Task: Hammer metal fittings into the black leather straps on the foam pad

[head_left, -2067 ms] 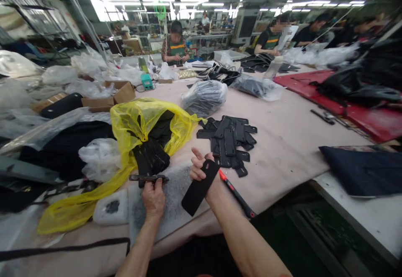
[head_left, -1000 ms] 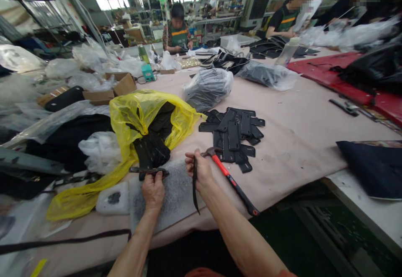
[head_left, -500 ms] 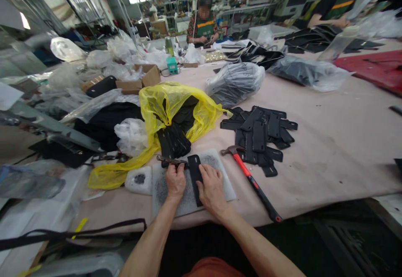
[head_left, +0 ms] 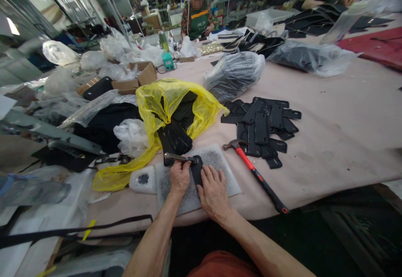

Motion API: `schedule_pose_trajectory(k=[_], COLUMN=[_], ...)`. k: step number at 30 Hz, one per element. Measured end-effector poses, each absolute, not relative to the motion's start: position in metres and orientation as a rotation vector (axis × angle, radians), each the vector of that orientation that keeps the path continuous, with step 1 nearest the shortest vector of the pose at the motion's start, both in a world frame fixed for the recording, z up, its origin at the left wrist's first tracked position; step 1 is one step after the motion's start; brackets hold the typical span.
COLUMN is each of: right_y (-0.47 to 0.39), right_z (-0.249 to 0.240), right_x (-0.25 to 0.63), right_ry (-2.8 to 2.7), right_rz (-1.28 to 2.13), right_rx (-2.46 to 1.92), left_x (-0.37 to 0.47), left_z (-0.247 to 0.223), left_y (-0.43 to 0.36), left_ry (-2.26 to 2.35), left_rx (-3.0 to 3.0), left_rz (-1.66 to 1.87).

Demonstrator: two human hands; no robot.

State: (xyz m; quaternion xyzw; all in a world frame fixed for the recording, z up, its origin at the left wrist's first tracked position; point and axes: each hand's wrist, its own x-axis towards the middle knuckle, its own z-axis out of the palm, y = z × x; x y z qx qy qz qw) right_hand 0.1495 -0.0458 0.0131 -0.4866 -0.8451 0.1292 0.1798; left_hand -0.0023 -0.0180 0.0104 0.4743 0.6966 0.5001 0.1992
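Note:
My left hand is closed, thumb and fingers pinching a slim metal punch. The tool lies nearly level, its right end over the top of a black strip. Fingers stretched and lying flat, my right hand rests on the strip's right side and covers its lower part. Beneath both is a worn, whitish board with dark scuffs. A claw hammer with a red and black handle lies to the right of the board. Behind it, similar black strips with slotted ends form a loose pile.
A yellow plastic bag holding black pieces stands behind the board. A small whitish block sits at its left. Farther back are a clear bag of dark pieces and a cardboard box. Co-workers are across the table.
The punch has moved right, so its end now overlaps the strip's top. My right hand stays on the strip. The whole view has shifted slightly.

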Motion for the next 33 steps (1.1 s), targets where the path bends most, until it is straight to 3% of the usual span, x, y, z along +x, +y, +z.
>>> schedule_pose_trajectory(k=[33], right_y=[-0.037], right_z=[0.012], right_x=[0.154], right_ry=[-2.33], right_rz=[0.543], right_rx=[-1.34], left_x=[0.013], left_z=[0.015], left_y=[-0.004], left_ry=[2.102], left_rx=[1.562], left_rz=[1.189])
